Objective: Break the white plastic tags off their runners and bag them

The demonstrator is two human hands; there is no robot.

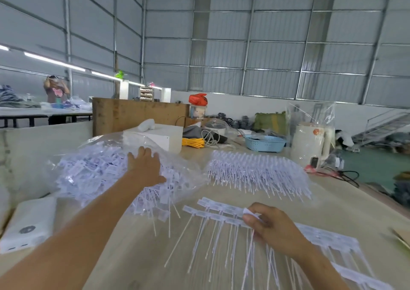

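A clear plastic bag (93,167) full of loose white tags lies on the table at the left. My left hand (145,166) rests flat on its right side, fingers spread. In front of me lies a strip of white tags on runners (213,212), their long thin tails pointing toward me. My right hand (269,225) pinches the strip near its middle, thumb and fingers curled round the tags. A big stack of tag strips (257,170) lies further back on the right. More strips (332,241) extend under my right forearm.
A white box (28,223) sits at the near left. Behind the bag stands a white block (164,137). A blue basket (265,143), yellow cord (193,142), white kettle (309,141) and cables crowd the far table edge. A person stands far left.
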